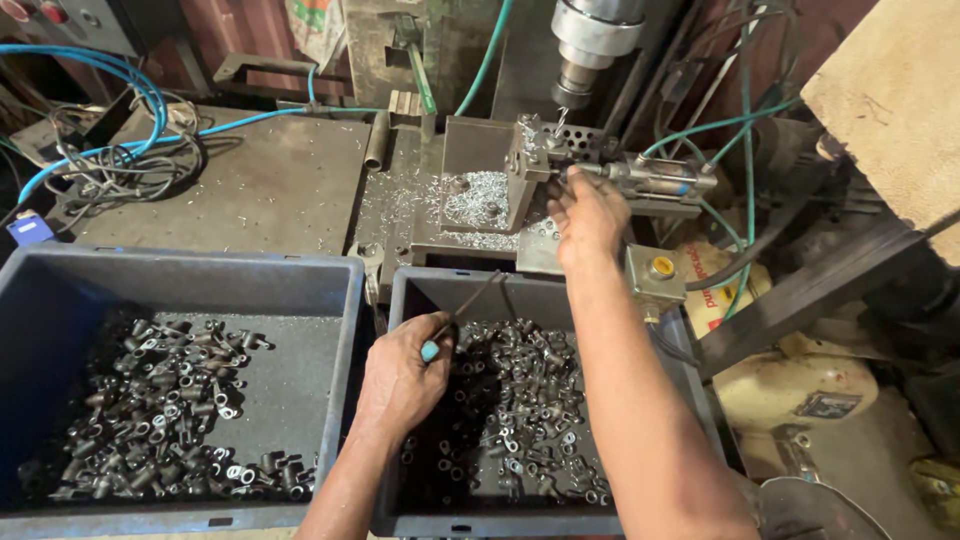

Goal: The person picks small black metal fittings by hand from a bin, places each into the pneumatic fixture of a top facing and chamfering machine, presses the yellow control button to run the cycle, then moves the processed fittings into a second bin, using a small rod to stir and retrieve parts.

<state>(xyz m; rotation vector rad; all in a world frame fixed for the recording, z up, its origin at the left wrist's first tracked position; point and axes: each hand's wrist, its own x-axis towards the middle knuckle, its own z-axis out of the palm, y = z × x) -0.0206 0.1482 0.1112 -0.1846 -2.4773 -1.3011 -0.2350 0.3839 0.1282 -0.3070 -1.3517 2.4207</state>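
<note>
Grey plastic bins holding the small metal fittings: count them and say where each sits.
2. One grey bin sits at lower left; the other bin is beside it at centre, under the left hand. More may lie outside the view.

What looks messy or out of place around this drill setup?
Silvery metal shavings lie scattered over the fixture plate beneath the drill, where the right hand reaches. The left hand holds a thin rod. Small metal parts stay inside their crate.
</note>
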